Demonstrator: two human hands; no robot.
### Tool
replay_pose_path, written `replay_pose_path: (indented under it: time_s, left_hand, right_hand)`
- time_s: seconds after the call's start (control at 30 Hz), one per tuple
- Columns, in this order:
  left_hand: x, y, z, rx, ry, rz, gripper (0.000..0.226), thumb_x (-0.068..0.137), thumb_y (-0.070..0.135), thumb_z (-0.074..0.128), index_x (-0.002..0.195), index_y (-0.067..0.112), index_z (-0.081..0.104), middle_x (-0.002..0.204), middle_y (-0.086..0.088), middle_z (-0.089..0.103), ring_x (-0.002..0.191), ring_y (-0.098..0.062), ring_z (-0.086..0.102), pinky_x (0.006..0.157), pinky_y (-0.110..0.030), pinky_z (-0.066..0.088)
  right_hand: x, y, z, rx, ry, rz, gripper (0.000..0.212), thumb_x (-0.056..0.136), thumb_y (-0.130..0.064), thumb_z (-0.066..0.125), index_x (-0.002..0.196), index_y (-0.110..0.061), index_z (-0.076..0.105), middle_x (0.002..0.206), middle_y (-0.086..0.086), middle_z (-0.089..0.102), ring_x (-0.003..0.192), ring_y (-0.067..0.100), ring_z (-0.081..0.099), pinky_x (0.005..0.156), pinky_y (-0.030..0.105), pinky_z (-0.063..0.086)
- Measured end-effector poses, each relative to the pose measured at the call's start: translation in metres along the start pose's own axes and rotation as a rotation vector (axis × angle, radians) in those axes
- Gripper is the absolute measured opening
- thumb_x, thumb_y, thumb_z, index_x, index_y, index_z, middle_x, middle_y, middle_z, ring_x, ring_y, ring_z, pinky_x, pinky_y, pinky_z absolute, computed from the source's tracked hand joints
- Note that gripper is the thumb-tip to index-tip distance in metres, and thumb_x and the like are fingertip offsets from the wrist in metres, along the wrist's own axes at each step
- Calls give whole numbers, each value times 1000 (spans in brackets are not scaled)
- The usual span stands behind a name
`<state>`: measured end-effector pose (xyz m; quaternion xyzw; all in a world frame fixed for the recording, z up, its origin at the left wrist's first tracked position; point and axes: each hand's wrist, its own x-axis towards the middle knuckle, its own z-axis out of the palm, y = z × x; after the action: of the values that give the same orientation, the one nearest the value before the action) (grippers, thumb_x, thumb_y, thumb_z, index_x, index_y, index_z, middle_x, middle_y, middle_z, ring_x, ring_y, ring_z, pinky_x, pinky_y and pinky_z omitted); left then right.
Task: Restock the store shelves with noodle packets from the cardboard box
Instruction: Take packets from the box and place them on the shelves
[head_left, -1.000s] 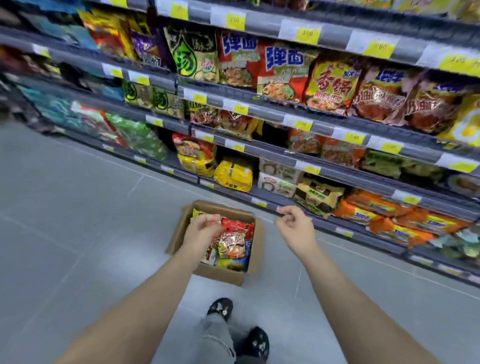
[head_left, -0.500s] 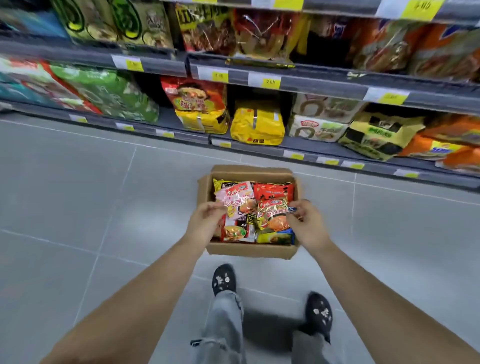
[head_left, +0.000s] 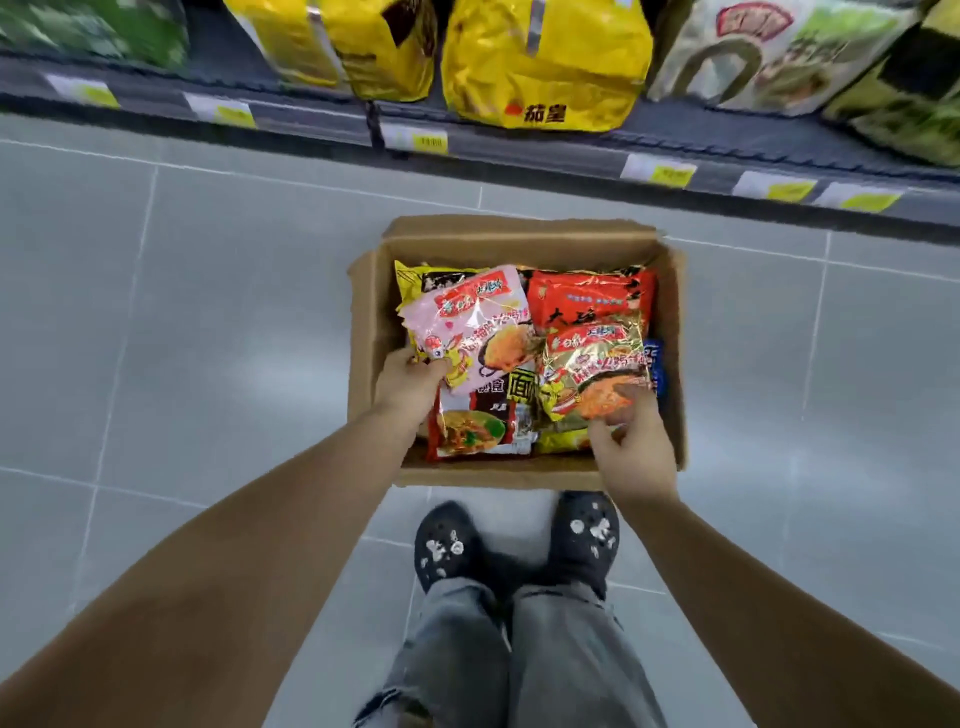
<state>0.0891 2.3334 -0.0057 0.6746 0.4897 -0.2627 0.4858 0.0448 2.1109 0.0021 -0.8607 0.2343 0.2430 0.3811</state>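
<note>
- The lower left corner of a pink noodle packet (head_left: 475, 325) is pinched by the left hand (head_left: 410, 387), at the left side of the cardboard box (head_left: 363, 332).
- The near edge of a gold-and-red noodle packet (head_left: 592, 366) is gripped by the right hand (head_left: 631, 449), at the box's right side.
- Both packets are seen on top of the others in the box; a red packet (head_left: 587, 301) is partly covered at the far right.
- The open box is set on the grey tiled floor (head_left: 208, 312).
- Beyond the box, a bottom shelf (head_left: 675, 140) is stocked with a yellow multi-pack (head_left: 540, 62).
- Black shoes (head_left: 447, 545) are placed just nearer than the box.
</note>
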Motion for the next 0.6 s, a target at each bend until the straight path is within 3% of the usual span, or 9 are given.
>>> replay_pose_path:
  time_s: [0.13, 0.23, 0.33, 0.47, 0.6]
  left_hand:
    - [37, 4, 26, -65, 145, -34, 84, 52, 59, 73, 121, 13, 58, 119, -5, 64, 108, -29, 61, 92, -37, 49]
    - [43, 5, 40, -38, 195, 0, 69, 69, 43, 76, 123, 10, 51, 123, -7, 57, 111, -28, 58, 81, -32, 48]
    - [46, 3, 51, -51, 235, 90, 60, 73, 27, 76, 121, 8, 47, 123, -10, 57, 109, -28, 59, 84, -33, 50]
    - [33, -5, 61, -120, 211, 145, 53, 80, 13, 70, 122, 4, 39, 110, -3, 55, 96, -19, 56, 78, -25, 42]
    - [16, -5, 69, -122, 177, 222, 43, 83, 10, 68, 114, 9, 37, 101, 0, 53, 91, -15, 55, 80, -25, 45]
  right_hand:
    - [41, 25, 12, -89, 90, -5, 49, 84, -28, 61, 129, -17, 44, 120, 5, 54, 110, 24, 53, 91, 42, 48]
    - [69, 28, 11, -113, 128, -2, 56, 81, -32, 62, 131, -13, 44, 126, 11, 50, 118, 29, 46, 100, 46, 42]
    - [86, 22, 11, -128, 141, -6, 71, 78, -45, 64, 137, -16, 37, 133, 8, 48, 124, 30, 45, 101, 51, 41]
    - [100, 11, 17, -23, 85, 160, 93, 76, -48, 71, 147, -15, 20, 143, 5, 43, 130, 30, 42, 104, 47, 39]
    - [96, 17, 24, -78, 48, 325, 85, 66, -61, 71, 131, -13, 46, 128, 12, 51, 114, 36, 53, 93, 50, 48]
